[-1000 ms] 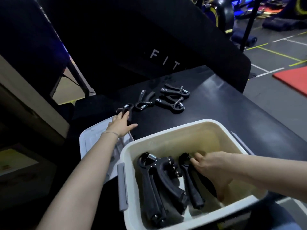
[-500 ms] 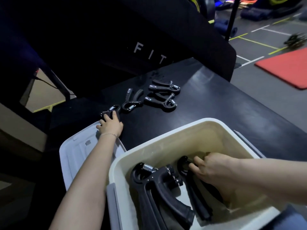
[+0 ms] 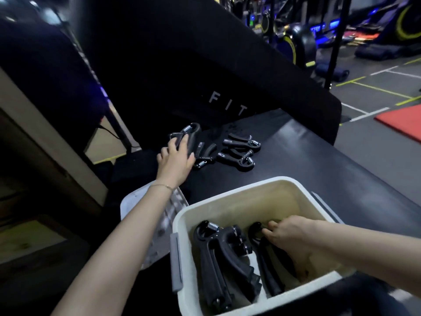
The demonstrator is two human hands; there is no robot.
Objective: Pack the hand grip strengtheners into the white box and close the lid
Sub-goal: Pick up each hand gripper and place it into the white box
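The white box (image 3: 237, 197) stands open on the black table at the near right. A large black grip strengthener (image 3: 218, 254) lies inside on the left. My right hand (image 3: 289, 236) is down in the box, fingers closed on a second strengthener (image 3: 266, 270). My left hand (image 3: 175, 160) is lifted above the far table, shut on another black strengthener (image 3: 189, 137). Three more strengtheners lie on the table: one (image 3: 206, 153) just right of that hand, two (image 3: 241, 143) (image 3: 237, 159) further right. The white lid (image 3: 141, 199) lies flat left of the box, under my left forearm.
The black table (image 3: 319, 174) runs off to the far right, its right edge dropping to a gym floor with a red mat (image 3: 403, 120). A black panel lettered FIT (image 3: 227, 106) stands behind the table. Gym machines fill the background.
My left hand has closed on the leftmost strengthener and raised it off the table. My right hand has stayed in the box on its strengthener. The camera has tilted up.
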